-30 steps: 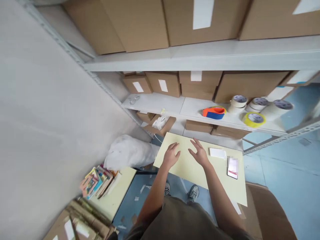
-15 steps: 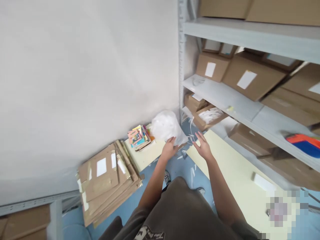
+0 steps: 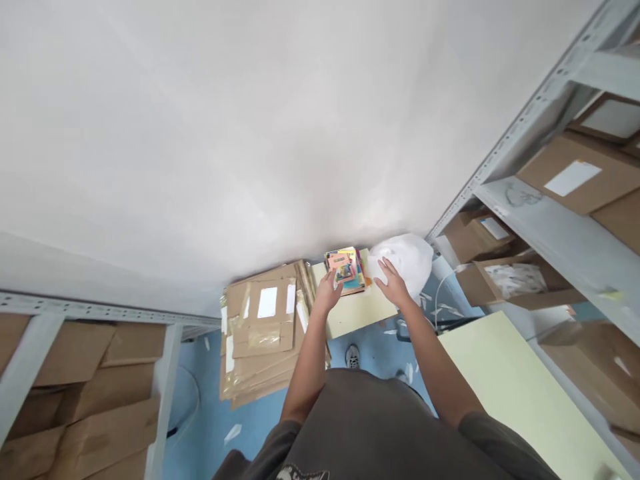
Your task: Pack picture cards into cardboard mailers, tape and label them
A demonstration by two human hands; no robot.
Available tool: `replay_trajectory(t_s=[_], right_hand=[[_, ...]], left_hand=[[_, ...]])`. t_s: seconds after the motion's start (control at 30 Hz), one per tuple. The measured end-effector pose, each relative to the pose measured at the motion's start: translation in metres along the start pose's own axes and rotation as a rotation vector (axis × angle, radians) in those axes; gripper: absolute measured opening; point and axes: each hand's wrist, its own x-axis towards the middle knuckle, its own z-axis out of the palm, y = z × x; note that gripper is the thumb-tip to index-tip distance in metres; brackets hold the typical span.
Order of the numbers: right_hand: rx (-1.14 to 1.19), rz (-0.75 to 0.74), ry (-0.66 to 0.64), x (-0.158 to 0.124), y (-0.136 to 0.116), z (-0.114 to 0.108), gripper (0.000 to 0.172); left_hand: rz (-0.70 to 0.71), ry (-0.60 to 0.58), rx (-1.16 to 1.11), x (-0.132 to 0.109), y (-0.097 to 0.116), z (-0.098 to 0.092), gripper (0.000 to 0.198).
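Pale yellow and smooth, the tabletop (image 3: 357, 313) carries the book stack (image 3: 350, 267), which shows a pink cover uppermost and sits towards the wall side. Behind the book stack rises a white wall (image 3: 280, 133), matt and softly shaded. The left hand (image 3: 327, 293) is over the near left corner of the book stack, its fingers parted and loose; whether they touch a cover I cannot tell. The right hand (image 3: 394, 287) is just to the right of the book stack, its fingers spread wide, with a white bag (image 3: 413, 257) showing beyond them. Left of the book stack lies a pile of flattened cardboard (image 3: 265, 333); farther left, metal shelving (image 3: 167, 380) holds brown boxes (image 3: 123, 387). Well to the right of the book stack, a second tabletop (image 3: 515, 373) stands beside a pale rack (image 3: 550, 217) of cartons (image 3: 575, 157). Blue floor (image 3: 240, 400) on the near side of the book stack is strewn with paper scraps (image 3: 233, 433).
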Motion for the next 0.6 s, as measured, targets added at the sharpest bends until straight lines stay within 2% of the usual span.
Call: replay_trajectory(t_s=[0.1,0.3,0.43,0.53,0.6], right_hand=[[0.0,-0.032,-0.089,0.02,0.0,0.034,0.067],[-0.135,-0.01,-0.395,0.053,0.008,0.093,0.062],[-0.287,0.001,-0.624,0.067,0.001,0.127,0.063],[-0.339,-0.071,-0.684,0.068,-0.009,0.149,0.068],[-0.351,-0.1,-0.693,0.066,-0.014,0.159,0.07]], left_hand=[[-0.088,0.031,-0.051,0.003,-0.021,0.001,0.054],[-0.285,0.088,-0.154,0.01,-0.043,0.033,0.052],[-0.424,0.094,-0.184,0.024,-0.057,0.044,0.051],[-0.521,0.032,-0.217,0.036,-0.069,0.044,0.045],[-0.603,0.046,-0.274,0.041,-0.076,0.044,0.046]])
